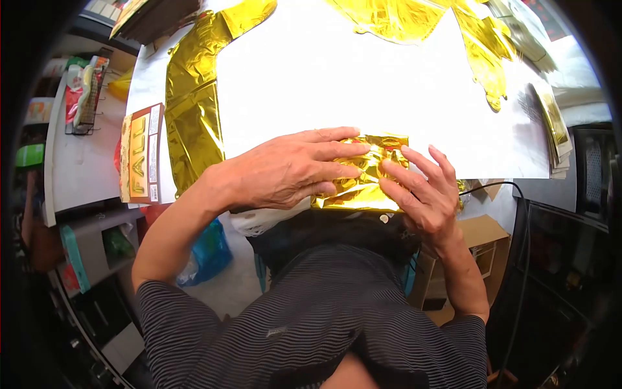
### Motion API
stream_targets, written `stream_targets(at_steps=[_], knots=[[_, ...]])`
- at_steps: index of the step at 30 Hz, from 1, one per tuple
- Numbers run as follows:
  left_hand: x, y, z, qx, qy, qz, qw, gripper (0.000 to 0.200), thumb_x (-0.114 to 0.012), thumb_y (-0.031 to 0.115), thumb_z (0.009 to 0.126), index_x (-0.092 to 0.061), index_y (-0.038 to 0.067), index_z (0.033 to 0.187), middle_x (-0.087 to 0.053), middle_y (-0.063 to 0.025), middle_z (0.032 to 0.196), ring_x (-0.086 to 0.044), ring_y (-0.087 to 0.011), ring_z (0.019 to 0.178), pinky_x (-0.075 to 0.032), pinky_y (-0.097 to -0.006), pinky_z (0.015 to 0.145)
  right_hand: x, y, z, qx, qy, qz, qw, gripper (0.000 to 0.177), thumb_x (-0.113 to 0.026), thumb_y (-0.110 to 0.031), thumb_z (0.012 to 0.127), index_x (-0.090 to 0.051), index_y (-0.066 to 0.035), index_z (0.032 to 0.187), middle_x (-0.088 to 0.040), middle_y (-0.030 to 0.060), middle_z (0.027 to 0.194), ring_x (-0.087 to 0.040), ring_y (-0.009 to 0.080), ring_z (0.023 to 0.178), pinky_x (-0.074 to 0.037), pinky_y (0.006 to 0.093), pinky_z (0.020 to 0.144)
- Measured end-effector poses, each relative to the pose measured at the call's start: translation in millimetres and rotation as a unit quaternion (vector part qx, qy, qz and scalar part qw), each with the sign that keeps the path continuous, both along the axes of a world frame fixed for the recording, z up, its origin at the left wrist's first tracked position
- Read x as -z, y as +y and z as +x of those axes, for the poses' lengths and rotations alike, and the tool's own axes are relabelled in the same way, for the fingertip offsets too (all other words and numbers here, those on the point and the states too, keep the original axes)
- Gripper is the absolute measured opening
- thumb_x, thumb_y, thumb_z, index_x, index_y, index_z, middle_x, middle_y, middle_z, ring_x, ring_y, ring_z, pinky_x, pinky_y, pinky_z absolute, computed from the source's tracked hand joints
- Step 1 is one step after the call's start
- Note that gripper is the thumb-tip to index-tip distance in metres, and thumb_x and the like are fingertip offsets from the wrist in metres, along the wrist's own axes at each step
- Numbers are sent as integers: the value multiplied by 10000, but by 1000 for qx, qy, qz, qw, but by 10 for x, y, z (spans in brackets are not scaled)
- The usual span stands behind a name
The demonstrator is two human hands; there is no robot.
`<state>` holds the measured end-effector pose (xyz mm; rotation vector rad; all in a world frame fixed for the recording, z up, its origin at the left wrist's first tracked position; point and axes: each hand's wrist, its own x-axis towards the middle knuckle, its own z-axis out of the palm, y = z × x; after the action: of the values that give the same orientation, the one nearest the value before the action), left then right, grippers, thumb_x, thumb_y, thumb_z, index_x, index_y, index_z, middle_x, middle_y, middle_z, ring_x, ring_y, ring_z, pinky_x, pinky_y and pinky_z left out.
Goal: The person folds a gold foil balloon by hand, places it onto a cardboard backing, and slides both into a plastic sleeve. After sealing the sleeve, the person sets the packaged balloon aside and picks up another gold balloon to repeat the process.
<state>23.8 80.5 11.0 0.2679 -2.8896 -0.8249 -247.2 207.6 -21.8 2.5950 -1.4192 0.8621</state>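
A folded piece of shiny gold foil [364, 189], which looks like a flat foil balloon, lies at the near edge of the white table [311, 84]. My left hand [285, 167] rests flat across its left side, fingers stretched out to the right. On the right side of the foil lies my right hand [424, 193], its fingers spread and its fingertips pressing the surface. Neither hand is wrapped around anything. Small red marks show on the foil between the fingertips. Part of the foil is hidden under both hands.
A long flat gold foil shape [194, 117] runs down the table's left side. More gold foil [402, 19] lies at the far edge. A printed box [139, 155] stands at left, and stacked flat packets [551, 123] at right. A cardboard box [479, 243] sits below.
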Motion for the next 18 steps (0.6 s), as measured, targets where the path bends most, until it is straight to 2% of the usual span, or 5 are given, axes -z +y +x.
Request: stream_targets(at_steps=[4,8,11,14,18], knots=[[-154,161,-47,-36,38,-94,994,563,-730,403,900,-650,33,1316,-565,-153,1507,-483,-372,1451,-461,-479,1154,-13,-26,-6,-11,-4,10,1000,241,-669,-62,870,-766,-135,1078,-758,18,1207,-673,296,1234,-396,568,1167],[-196,668,-159,-102,84,-104,986,596,-786,404,824,-664,9,1253,-632,-164,1400,-591,-358,1327,-520,-473,1049,-55,-28,0,-14,-24,30,999,222,-684,-52,845,-773,-130,1033,-768,11,1172,-680,286,1222,-377,587,1181],[-55,848,-209,-189,66,-187,962,464,-809,254,778,-692,18,1160,-701,-116,1231,-690,-291,1115,-579,-397,865,-89,-31,7,-13,-31,42,999,202,-691,-51,833,-771,-123,1003,-773,11,1153,-684,290,1215,-371,599,1183],[-19,858,-206,-207,46,-204,956,406,-802,180,787,-694,28,1147,-728,-99,1163,-724,-261,1039,-594,-364,795,-177,-41,13,-20,-43,53,997,195,-691,-36,815,-768,-112,978,-775,19,1144,-686,300,1209,-363,597,1192],[-221,750,-224,-219,47,-155,962,284,-774,73,810,-733,26,1087,-762,-100,1009,-752,-254,863,-593,-327,694,-308,-99,-64,-41,-63,36,997,247,-693,-34,815,-752,-88,1049,-771,66,1165,-681,326,1218,-358,603,1194]])
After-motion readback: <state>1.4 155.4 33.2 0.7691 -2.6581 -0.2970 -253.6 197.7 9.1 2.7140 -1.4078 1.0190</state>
